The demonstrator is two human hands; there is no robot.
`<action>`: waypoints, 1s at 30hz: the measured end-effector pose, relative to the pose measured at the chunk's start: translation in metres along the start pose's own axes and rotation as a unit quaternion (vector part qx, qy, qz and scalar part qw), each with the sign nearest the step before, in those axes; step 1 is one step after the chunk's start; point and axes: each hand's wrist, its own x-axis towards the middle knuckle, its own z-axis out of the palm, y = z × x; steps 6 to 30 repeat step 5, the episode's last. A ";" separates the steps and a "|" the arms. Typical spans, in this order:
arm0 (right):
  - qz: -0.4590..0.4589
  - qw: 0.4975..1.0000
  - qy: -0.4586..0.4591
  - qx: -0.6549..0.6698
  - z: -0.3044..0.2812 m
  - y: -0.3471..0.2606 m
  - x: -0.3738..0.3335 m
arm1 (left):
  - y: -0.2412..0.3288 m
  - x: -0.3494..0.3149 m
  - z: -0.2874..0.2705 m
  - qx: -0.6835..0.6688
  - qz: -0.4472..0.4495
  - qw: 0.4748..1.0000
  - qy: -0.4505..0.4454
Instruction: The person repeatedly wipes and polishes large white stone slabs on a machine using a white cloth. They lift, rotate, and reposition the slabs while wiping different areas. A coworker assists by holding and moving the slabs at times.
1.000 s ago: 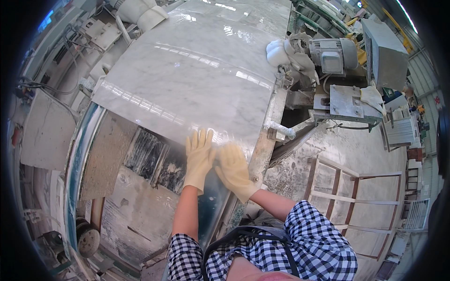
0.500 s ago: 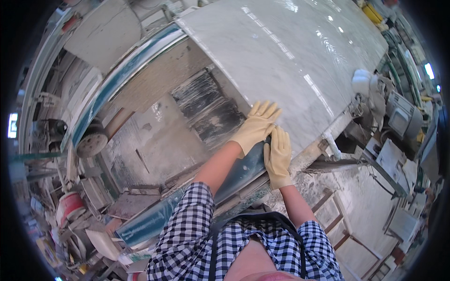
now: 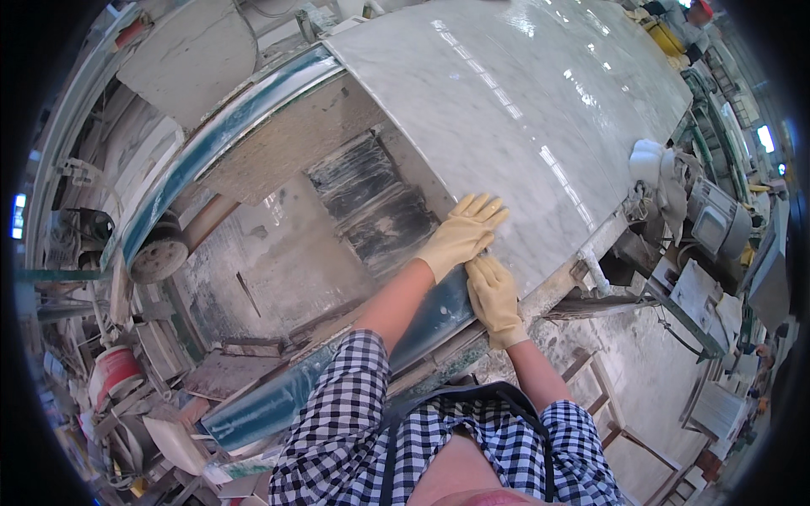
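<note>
Both arms reach forward to the near corner of the marble slab [image 3: 540, 110]. The left hand [image 3: 462, 236] lies flat on top, fingers spread; the right hand [image 3: 494, 297], fingers straight, presses its edge, gripping nothing.

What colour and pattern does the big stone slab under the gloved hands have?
The stone slab is pale grey-white with faint grey veins, glossy; the head view shows it.

Large glossy white-grey marble slab [image 3: 523, 118], flat on machine bed
</note>
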 end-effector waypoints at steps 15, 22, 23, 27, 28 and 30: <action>-0.025 0.998 -0.046 0.031 -0.008 -0.008 -0.004 | -0.004 -0.001 0.002 -0.024 -0.002 0.999 -0.029; -0.025 0.998 -0.046 0.031 -0.008 -0.008 -0.004 | -0.004 -0.001 0.002 -0.024 -0.002 0.999 -0.029; -0.025 0.998 -0.046 0.031 -0.008 -0.008 -0.004 | -0.004 -0.001 0.002 -0.024 -0.002 0.999 -0.029; -0.025 0.998 -0.046 0.031 -0.008 -0.008 -0.004 | -0.004 -0.001 0.002 -0.024 -0.002 0.999 -0.029; -0.025 0.998 -0.046 0.031 -0.008 -0.008 -0.004 | -0.004 -0.001 0.002 -0.024 -0.002 0.999 -0.029; -0.025 0.998 -0.046 0.031 -0.008 -0.008 -0.004 | -0.004 -0.001 0.002 -0.024 -0.002 0.999 -0.029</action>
